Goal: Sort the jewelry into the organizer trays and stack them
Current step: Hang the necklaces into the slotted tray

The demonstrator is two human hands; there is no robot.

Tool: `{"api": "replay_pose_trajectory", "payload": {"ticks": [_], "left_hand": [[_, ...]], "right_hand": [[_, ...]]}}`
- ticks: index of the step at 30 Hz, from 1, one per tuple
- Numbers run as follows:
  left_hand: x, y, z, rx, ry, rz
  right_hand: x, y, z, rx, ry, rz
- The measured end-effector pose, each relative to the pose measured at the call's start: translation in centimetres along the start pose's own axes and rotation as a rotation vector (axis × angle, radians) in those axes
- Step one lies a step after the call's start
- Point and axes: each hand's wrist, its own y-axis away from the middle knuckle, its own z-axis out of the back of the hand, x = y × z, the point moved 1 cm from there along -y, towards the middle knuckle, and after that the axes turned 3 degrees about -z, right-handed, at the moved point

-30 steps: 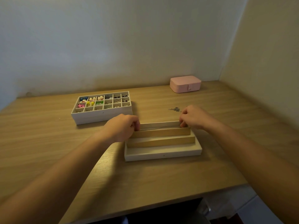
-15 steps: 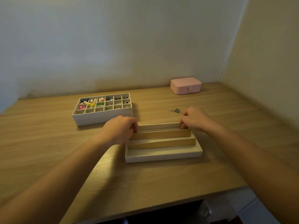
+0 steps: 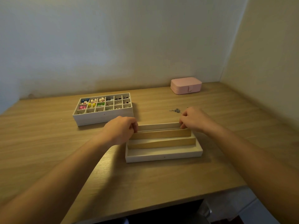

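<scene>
The left hand (image 3: 120, 129) and right hand (image 3: 193, 119) curl at opposite ends of the tray (image 3: 163, 156) (pinching anything? unclear), probably laying a chain straight.

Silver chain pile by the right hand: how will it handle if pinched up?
Probably floppy: the chain lies in a loose heap, so it should dangle. Likely light, being thin; a push would drag it, not roll it.

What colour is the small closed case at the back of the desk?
The case is pale pink, seen best in the head view.
</scene>
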Motion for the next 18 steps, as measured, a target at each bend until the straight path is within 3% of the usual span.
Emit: {"api": "replay_pose_trajectory", "payload": {"ticks": [14,18], "left_hand": [[-0.3,-0.1,0.2,-0.002,0.001,0.016],[-0.6,-0.7,0.5,-0.086,0.091,0.001]], "right_hand": [[-0.1,0.1,0.1,0.017,0.002,-0.010],[0.1,-0.3,1.0,-0.085,-0.093,0.005]]}}
